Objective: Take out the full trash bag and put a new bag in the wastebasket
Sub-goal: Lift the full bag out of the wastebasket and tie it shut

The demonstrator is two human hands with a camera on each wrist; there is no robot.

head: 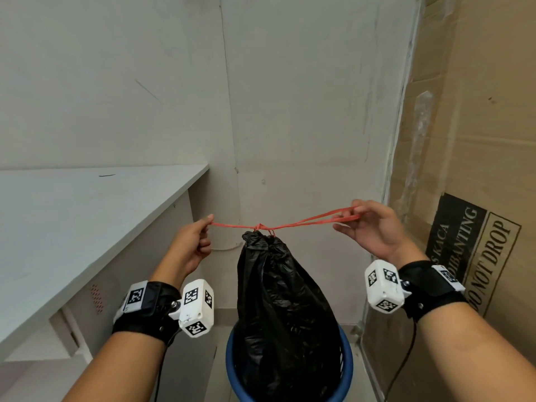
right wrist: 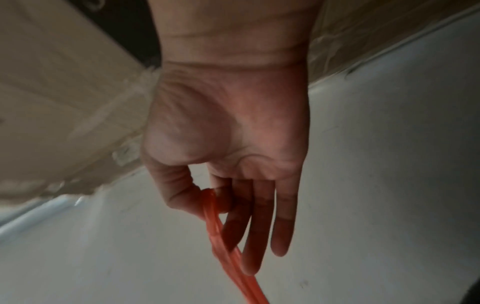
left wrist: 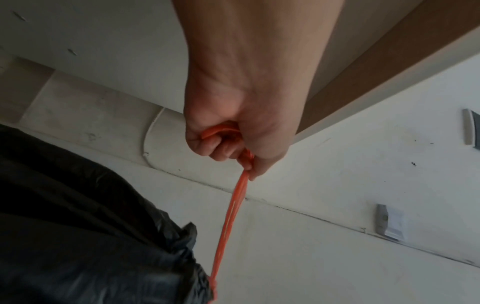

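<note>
A full black trash bag (head: 282, 309) stands in a blue wastebasket (head: 346, 369), its neck gathered shut by a red drawstring (head: 261, 227). My left hand (head: 200, 236) grips the left loop of the drawstring (left wrist: 233, 207) in curled fingers, pulling it out to the left. My right hand (head: 359, 219) pinches the right loop of the drawstring (right wrist: 215, 228) between thumb and forefinger, its other fingers loosely straight. The string runs taut between both hands, knotted above the black trash bag (left wrist: 85, 236). No new bag is in view.
A white desk (head: 72, 221) stands close on the left, its side panel beside the basket. A large cardboard box (head: 470, 175) marked DO NOT DROP stands on the right. A white wall (head: 290, 111) is behind the basket.
</note>
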